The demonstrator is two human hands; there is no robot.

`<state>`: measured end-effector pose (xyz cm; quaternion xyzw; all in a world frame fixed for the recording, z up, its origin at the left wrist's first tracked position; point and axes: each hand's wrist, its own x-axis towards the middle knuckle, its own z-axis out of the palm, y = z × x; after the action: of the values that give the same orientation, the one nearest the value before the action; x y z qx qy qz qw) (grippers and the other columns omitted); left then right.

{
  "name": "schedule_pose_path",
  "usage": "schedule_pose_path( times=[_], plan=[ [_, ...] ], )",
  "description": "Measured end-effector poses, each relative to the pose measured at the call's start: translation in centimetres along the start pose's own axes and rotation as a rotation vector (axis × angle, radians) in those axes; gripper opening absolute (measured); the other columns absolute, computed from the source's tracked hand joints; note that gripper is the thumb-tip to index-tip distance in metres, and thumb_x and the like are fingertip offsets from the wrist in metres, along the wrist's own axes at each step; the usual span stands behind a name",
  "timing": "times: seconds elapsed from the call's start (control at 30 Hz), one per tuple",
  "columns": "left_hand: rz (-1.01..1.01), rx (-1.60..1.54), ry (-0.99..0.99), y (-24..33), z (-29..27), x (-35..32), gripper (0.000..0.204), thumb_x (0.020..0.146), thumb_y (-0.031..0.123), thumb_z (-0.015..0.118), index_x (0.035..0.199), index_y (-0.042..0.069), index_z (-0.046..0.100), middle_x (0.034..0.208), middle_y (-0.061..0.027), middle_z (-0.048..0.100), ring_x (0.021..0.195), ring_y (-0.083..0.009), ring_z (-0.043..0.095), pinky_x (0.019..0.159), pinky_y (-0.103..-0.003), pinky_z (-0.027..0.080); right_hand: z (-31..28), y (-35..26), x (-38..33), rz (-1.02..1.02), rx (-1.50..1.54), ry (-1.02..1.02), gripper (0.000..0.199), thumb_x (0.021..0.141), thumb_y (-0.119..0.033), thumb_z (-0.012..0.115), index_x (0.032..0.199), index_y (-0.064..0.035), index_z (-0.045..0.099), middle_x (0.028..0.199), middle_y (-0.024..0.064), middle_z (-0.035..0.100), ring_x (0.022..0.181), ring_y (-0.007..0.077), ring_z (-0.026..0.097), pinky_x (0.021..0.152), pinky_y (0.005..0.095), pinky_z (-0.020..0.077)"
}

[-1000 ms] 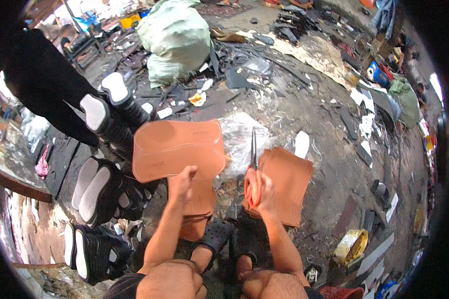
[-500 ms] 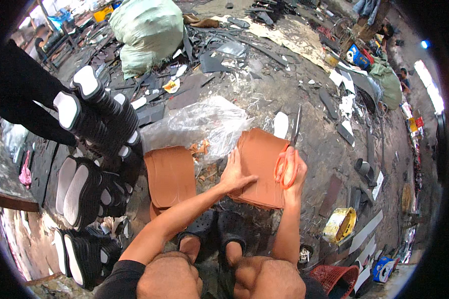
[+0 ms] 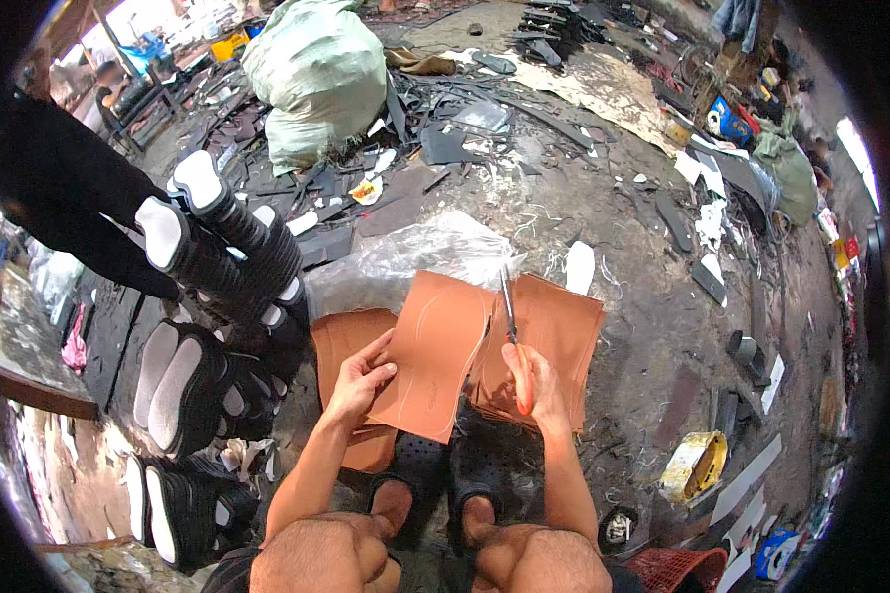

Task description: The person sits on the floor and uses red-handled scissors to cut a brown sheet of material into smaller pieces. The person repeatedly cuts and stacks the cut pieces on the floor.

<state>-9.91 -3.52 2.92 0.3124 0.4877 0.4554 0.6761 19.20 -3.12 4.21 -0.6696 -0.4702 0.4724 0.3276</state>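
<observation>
A thin orange-brown sheet with pale curved outlines (image 3: 435, 346) is pinched at its left edge by the left hand (image 3: 359, 381), with the thumb laid on top. It is held up at a slant between two piles, its lower end hanging above a black perforated clog (image 3: 420, 455). A pair of scissors with orange handles and dark blades (image 3: 510, 321) is gripped by the right hand (image 3: 539, 385), the fingers curled around the handles. The blades are pointed away from the body, just beside the sheet's upper right edge; whether that edge is touched by them cannot be made out clearly.

Half a second ago, the left hand was laid flat on the right-hand stack of orange-brown sheets (image 3: 559, 326), and the scissors were held farther to the right. Now that stack is left untouched by the left hand, and the scissors are brought in over it. The left-hand pile of orange-brown pieces (image 3: 344, 341) is now partly covered by the held sheet. Beyond the piles, a crumpled clear plastic sheet (image 3: 405, 252) is spread on the littered floor (image 3: 633, 346), and a white sole-shaped piece (image 3: 580, 267) is seen just beyond the right-hand stack.
</observation>
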Motion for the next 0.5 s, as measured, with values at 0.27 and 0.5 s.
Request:
schedule_pose_path(
  times=[0.27,0.5],
  plan=[
    [0.066,-0.134,0.095,0.9,0.4,-2.8,0.063,0.085,-0.012,0.057,0.144,0.007,0.046,0.115,-0.0069,0.067,0.089,-0.0071,0.062,0.075,-0.021,0.051,1.9,-0.1,0.5,-0.052,-0.11,-0.191,0.084,0.088,-0.071,0.049,0.124,0.0049,0.057,0.1,0.0201,0.068,0.092,0.0237,0.068,0.081,0.0331,0.0494],
    [0.057,-0.161,0.09,0.6,0.9,-3.5,0.062,0.085,-0.011,0.057,0.144,0.008,0.046,0.125,-0.0095,0.064,0.101,-0.014,0.065,0.084,-0.026,0.054,2.7,-1.1,0.3,-0.164,-0.082,-0.171,0.092,0.087,-0.072,0.05,0.137,0.0055,0.043,0.107,0.02,0.067,0.085,0.0226,0.07,0.076,0.0359,0.0522]
  ],
)
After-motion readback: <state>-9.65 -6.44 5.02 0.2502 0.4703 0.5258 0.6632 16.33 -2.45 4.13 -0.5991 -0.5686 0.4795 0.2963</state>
